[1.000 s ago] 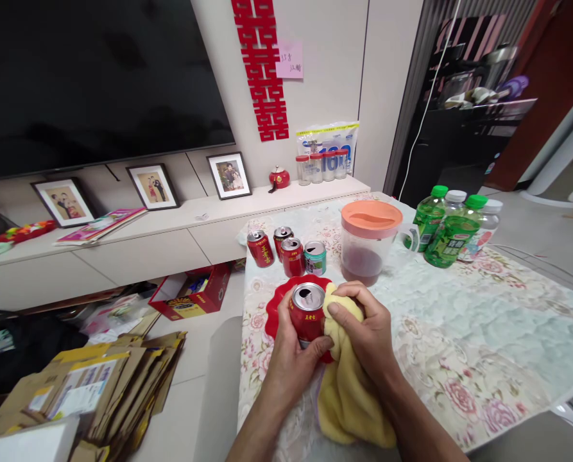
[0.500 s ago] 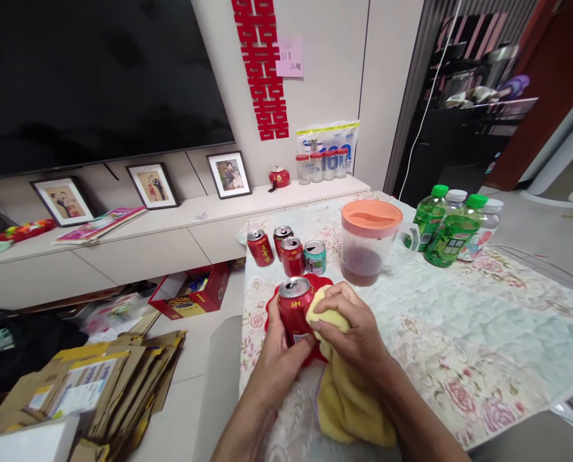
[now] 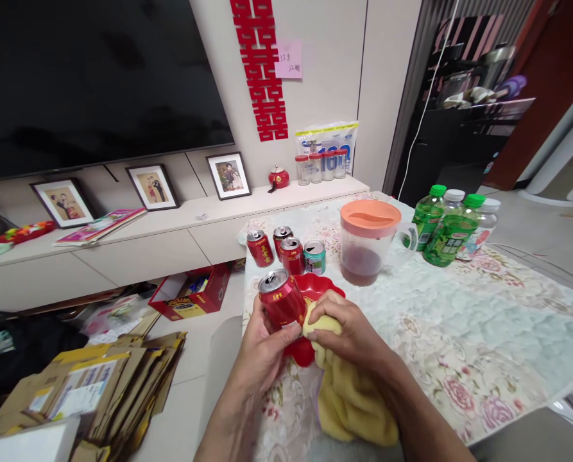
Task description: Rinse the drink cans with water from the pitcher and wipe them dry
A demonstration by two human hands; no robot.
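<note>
My left hand (image 3: 262, 350) grips an opened red drink can (image 3: 281, 298), tilted to the left above a red plate (image 3: 315, 292) on the table. My right hand (image 3: 348, 333) clutches a yellow cloth (image 3: 351, 401) and presses a bunched part of it against the can's lower right side. The rest of the cloth hangs down onto the floral tablecloth (image 3: 459, 333) near the table's front edge.
Three more red cans (image 3: 279, 247) and a teal can (image 3: 315, 256) stand behind the plate. A pitcher with an orange lid (image 3: 367, 240) and green bottles (image 3: 443, 234) sit further right. Flattened cardboard boxes (image 3: 88, 385) lie on the floor at left, below a TV cabinet (image 3: 136, 247).
The can has moved left and up and tilted leftward in my left hand. My right hand with the cloth has slid down toward the can's base, uncovering more of the red plate.
</note>
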